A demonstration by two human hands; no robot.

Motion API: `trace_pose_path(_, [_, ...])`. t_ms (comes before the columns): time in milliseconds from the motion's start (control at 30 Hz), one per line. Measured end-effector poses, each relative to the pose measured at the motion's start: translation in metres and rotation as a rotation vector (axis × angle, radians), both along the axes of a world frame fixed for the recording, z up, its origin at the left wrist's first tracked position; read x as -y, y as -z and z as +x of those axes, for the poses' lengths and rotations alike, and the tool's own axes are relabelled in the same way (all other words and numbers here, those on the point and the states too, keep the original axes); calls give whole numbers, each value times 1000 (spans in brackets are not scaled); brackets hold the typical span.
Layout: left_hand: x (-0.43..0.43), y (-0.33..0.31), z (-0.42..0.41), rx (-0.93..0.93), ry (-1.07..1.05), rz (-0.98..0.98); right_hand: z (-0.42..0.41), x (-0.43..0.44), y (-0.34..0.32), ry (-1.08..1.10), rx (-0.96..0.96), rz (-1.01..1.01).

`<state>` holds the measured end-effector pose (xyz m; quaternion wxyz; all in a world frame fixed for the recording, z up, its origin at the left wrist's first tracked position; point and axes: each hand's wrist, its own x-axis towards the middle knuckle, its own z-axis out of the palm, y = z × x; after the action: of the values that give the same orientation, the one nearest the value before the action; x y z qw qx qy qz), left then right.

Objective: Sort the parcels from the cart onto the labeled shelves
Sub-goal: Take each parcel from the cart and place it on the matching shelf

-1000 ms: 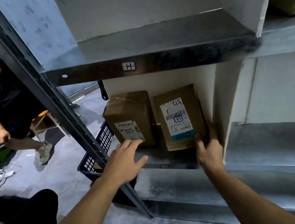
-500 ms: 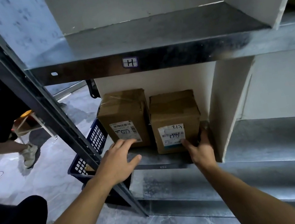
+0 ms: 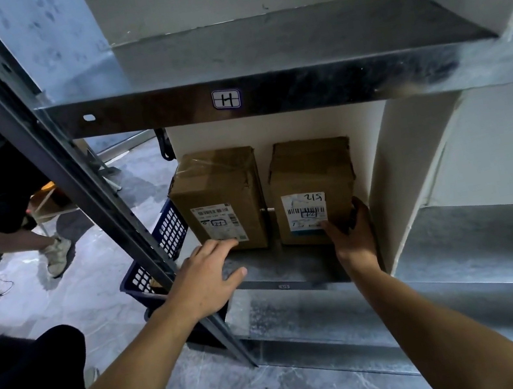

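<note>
Below the H label (image 3: 226, 99), both parcels stand on the lower shelf (image 3: 281, 267). R parcel (image 3: 312, 177), below-right of label, now has a slim gap to L parcel (image 3: 219, 183); 0.5 s ago they looked touching. Right hand (image 3: 354, 240) grips its lower right corner, thumb on front. Left hand (image 3: 206, 278) stays spread, fingertips at L parcel's base.
</note>
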<state>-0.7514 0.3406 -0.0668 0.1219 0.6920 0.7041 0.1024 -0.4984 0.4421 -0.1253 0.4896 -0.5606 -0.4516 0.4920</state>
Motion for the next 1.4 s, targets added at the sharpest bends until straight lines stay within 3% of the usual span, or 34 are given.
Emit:
trace_pose_path(100, [1,-1,3,-20,12,4,3,7,-1,-28,13,7])
trace_pose_path(233, [3,-6,8,-99,28,-14,8,28,-5,8,173,-6])
trace_pose_path(400, [14,-6,9,-152,57,-19,12,66,-10,-13,500,-111])
trace_pose_path(700, [64,-9,22,-129,173,10,19,157,-20,-235,1136,212])
trace_pose_path(867, [90,-3,54,-86,280,28,47,213,-30,-309,1402,206])
trace_pose_path(1167, [127,5,180,-111,581,38,156,305,-38,-129,1543,43])
trace_pose_path(1400, [143,-8,338,-161,829,105,284,376,-47,97,1554,-170])
